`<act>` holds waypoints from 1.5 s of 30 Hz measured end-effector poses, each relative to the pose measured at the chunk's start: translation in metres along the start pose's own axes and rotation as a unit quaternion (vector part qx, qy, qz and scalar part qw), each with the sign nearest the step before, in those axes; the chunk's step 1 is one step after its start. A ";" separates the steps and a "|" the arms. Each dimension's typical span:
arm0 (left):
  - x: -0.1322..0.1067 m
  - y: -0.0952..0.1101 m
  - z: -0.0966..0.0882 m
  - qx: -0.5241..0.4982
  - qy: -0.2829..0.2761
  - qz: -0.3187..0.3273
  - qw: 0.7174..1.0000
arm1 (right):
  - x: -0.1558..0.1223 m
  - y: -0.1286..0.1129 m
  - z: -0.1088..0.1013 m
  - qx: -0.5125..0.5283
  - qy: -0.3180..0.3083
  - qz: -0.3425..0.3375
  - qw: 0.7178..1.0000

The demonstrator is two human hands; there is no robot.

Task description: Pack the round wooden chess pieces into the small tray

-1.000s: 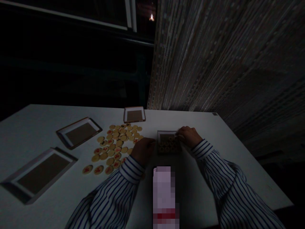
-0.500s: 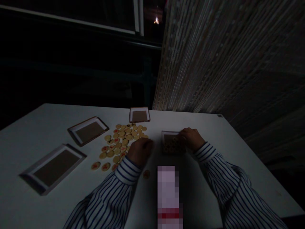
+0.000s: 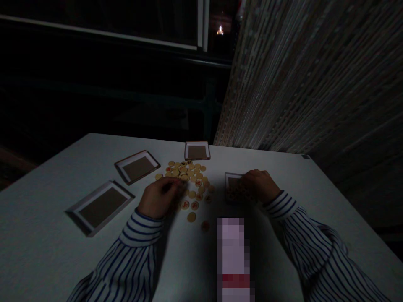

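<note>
Left sleeve (image 3: 122, 260) and right sleeve (image 3: 317, 247): long, loose, white with narrow dark-blue stripes running roughly lengthwise, cloth rumpled, folds bunched on the right. Left cuff (image 3: 141, 228) and right cuff (image 3: 283, 205) sit closer, same stripes but wrapping round the wrist. Left hand (image 3: 159, 196) and right hand (image 3: 261, 185) bare, finer detail lost in dim light.

Xiangqi pieces (image 3: 192, 194): some hidden behind left hand (image 3: 155, 199); most characters too small to read. Box (image 3: 233, 182): right side covered by right hand (image 3: 262, 185), fingertips unseen; contents dim, uncountable. Striped sleeves (image 3: 126, 256): cropped below. String curtain (image 3: 299, 75): cropped above and right. Pixelated patch (image 3: 234, 256): subject obscured. Light (image 3: 220, 31): too small to identify.
</note>
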State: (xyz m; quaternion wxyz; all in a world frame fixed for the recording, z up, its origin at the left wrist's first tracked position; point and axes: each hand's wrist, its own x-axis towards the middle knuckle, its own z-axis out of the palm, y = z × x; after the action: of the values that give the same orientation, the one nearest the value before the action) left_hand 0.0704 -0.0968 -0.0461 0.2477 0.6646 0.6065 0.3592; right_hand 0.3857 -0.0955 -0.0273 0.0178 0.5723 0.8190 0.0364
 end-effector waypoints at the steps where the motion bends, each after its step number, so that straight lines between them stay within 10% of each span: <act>1: 0.000 -0.005 -0.008 -0.005 0.015 -0.011 1.000 | 0.001 -0.002 -0.001 0.000 -0.002 -0.001 1.000; 10: -0.016 -0.021 -0.044 0.047 0.108 -0.073 0.990 | 0.010 -0.025 -0.005 -0.025 -0.015 -0.043 0.999; 45: -0.017 -0.077 -0.034 0.073 0.136 -0.027 0.988 | 0.130 -0.145 0.013 -0.037 -0.040 -0.324 0.944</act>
State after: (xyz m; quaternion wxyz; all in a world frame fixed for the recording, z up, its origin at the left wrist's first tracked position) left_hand -0.0049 -0.1062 -0.0869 0.1234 0.6092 0.6772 0.3938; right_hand 0.2064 -0.0229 -0.0503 0.0822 0.2757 0.9570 0.0358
